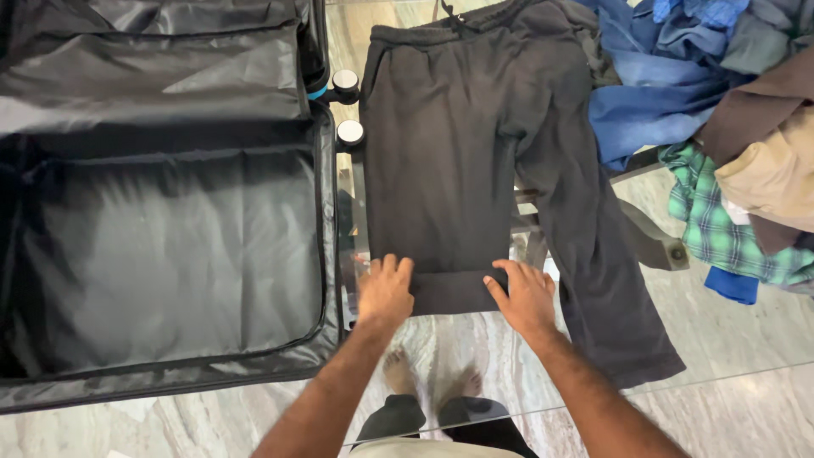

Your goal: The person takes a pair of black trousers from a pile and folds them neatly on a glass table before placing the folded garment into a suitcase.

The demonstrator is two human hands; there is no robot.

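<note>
Where hands [458, 293] press, trousers' [458, 153] folded hem lies.

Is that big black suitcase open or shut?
Open. The suitcase lies flat with both halves spread, showing bare black lining; nothing visible inside.

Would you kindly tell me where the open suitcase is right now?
The open black suitcase fills the left of the head view, directly left of the dark sweatpants that both hands press flat on the glass table.

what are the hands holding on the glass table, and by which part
Both the left hand and right hand press on the dark sweatpants, at the folded-up hem of one leg; neither is lifting it.
</note>
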